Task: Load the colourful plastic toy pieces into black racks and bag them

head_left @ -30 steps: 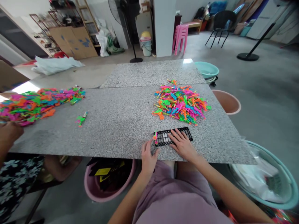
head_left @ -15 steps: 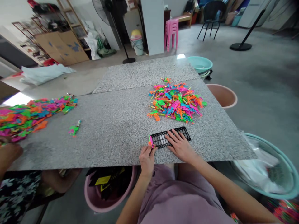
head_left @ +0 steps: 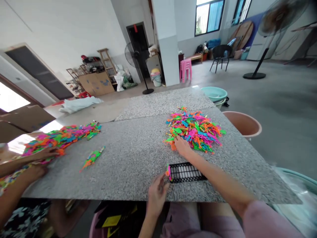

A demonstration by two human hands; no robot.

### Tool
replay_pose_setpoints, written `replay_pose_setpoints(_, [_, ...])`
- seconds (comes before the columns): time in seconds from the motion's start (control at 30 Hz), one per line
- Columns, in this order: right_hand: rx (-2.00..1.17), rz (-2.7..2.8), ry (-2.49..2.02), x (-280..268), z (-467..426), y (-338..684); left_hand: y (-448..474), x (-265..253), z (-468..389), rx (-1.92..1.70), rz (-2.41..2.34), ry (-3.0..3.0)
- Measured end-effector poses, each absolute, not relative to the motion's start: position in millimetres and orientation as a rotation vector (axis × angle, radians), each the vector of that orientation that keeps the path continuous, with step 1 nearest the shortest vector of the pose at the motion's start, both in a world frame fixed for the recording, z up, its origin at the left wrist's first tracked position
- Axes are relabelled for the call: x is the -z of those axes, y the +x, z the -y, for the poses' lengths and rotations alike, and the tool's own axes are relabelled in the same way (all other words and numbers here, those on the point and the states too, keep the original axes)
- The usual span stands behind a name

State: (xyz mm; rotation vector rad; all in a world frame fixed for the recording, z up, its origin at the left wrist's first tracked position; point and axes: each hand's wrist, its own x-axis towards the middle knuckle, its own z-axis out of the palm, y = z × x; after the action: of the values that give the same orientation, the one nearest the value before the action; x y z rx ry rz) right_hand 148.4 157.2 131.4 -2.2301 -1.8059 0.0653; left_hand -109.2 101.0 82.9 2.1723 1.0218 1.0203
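Note:
A black openwork plastic rack (head_left: 186, 172) lies on the speckled tabletop, with a pink and orange plastic piece (head_left: 169, 173) at its left end. My left hand (head_left: 156, 195) is beside that end, thumb and forefinger apart and nothing visible between them. Across the far side of the rack reaches my right arm, hiding its right end. My right hand (head_left: 183, 147) touches the near left edge of a heap of bright toy guns (head_left: 195, 130). Its fingers are stretched out over a green and orange toy gun; the fingertips are partly hidden.
Another person's hands (head_left: 37, 170) work at a second heap of bright toys (head_left: 66, 137) on the left. A few toys (head_left: 93, 157) lie between the heaps. Basins, one peach (head_left: 244, 124) and one turquoise (head_left: 214, 93), stand beyond the right edge. Below the front edge is a pink tub (head_left: 93, 224).
My right hand has left the rack and moved forward to the heap. My left hand has drawn slightly away from the rack's left end. The camera view has tilted up.

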Motion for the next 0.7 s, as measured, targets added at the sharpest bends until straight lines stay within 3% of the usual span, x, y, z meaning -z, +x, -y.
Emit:
replay_pose_setpoints(0.13, [-0.193, 1.56, -1.88, -154.9, -87.9, 138.9, -104.5, -144.5, -103.5, -1.223, -1.176, 1.917])
replay_pose_setpoints(0.3, [-0.308, 1.317, -1.573, -195.0, -11.4, 130.4, -19.8, -204.4, -84.3, -0.954, -0.738, 1.696])
replay_pose_setpoints(0.47, [-0.206, 1.046, -1.65, -203.1, 9.2, 157.8, 24.0, -202.1, -67.7, -0.777, -0.612, 1.592])
replay_pose_setpoints(0.7, [-0.693, 0.913, -1.483, -196.8, 3.0, 164.1, 25.4, -195.1, -65.5, -0.876, -0.712, 1.997])
